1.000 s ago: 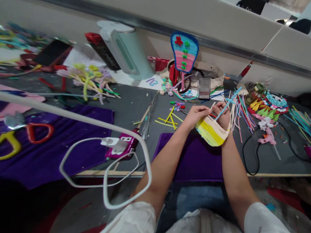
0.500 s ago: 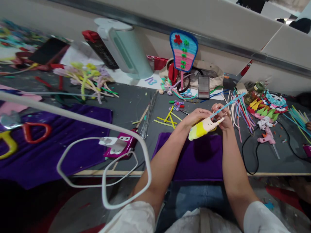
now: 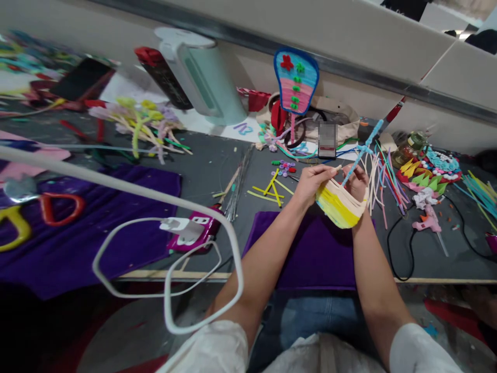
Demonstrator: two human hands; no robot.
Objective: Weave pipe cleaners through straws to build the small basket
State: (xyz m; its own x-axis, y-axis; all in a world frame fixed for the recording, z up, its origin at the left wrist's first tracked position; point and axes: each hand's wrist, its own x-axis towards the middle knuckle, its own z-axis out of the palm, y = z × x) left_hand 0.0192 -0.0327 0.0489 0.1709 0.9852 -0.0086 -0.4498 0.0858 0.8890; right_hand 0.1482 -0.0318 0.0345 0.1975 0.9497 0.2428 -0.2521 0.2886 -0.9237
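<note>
A pipe-cleaner fan (image 3: 339, 204), banded in yellow and cream with a twisted blue handle, is held tilted above the purple cloth (image 3: 310, 259), its handle pointing away from me. My left hand (image 3: 313, 184) is closed on the fan's left edge, thumb and fingers pinched near a cream pipe-cleaner end by the handle's base. On the other side, my right hand (image 3: 357, 182) grips the fan's right edge next to the handle. Some right fingers are hidden behind the fan.
A finished fan (image 3: 297, 80) stands at the back beside a pale green kettle (image 3: 217, 77). Loose pipe cleaners (image 3: 382, 178) and a pink glue gun (image 3: 428, 220) lie to the right. A white cable (image 3: 163, 189) loops across the left, near a power strip (image 3: 194, 233) and scissors (image 3: 62, 209).
The fan has turned from nearly edge-on to show its broad striped face. Its blue handle has swung more upright, and both hands still hold it.
</note>
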